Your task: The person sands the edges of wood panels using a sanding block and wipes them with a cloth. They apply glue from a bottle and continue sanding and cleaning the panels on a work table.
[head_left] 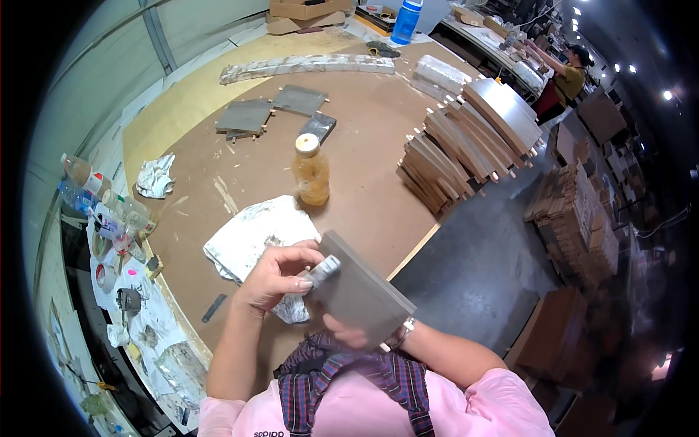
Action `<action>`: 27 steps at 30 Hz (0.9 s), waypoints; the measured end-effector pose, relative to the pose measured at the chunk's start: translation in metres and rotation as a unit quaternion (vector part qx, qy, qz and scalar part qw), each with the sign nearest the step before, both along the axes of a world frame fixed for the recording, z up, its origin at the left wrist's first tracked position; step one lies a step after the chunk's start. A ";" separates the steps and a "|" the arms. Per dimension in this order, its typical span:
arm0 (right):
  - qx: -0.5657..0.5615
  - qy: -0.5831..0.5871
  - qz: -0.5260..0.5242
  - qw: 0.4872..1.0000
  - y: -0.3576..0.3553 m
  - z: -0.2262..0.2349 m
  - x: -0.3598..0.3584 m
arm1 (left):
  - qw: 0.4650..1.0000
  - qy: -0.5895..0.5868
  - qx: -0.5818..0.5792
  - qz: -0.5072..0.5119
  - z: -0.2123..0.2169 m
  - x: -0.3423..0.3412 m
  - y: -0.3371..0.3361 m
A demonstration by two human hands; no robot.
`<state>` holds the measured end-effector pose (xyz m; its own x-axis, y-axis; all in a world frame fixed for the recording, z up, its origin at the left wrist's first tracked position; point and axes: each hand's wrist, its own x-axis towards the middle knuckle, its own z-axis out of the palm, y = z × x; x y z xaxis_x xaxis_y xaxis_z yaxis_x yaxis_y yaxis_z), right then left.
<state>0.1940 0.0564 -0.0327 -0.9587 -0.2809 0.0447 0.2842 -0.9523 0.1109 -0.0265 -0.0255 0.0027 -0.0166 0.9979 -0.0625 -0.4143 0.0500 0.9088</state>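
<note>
Grey panel [360, 291] | right fingers [346, 335] gripping | left fingers [291, 273] pinch cloth [324, 268]

Amber liquid-filled plastic bottle with white cap [312, 170] at centre, stacked grey wooden panels with dowels [470, 138] upper right, flat grey boards [273, 111] upper centre, crumpled white cloth [155, 177] at left, blue bottle [406, 20] at top, brown table [364, 182]

Left hand [277, 277]: raised before the chest, fingers curled, fingertips pinched together.
Right hand [348, 335]: mostly hidden, fingers cupped upward.
Forearms: both bare, bent inward, brought close together.
</note>
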 end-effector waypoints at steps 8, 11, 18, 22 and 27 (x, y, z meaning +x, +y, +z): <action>0.345 -0.157 -0.201 0.903 0.020 0.055 0.026 | 0.966 -0.217 -0.004 0.143 -0.012 0.011 -0.012; 0.374 -0.180 -0.232 0.880 0.018 0.057 0.026 | 0.948 -0.264 0.013 0.180 -0.006 0.027 -0.005; 0.387 -0.344 -0.515 0.683 0.017 0.058 0.000 | 0.959 -0.254 -0.050 0.113 0.003 0.063 -0.026; 0.435 -0.300 -0.534 0.660 0.031 0.069 0.015 | 0.976 -0.052 -0.038 0.207 0.027 0.059 -0.052; 0.486 -0.282 -0.453 0.692 0.034 0.084 0.017 | 0.858 0.409 0.096 0.295 0.046 0.034 -0.042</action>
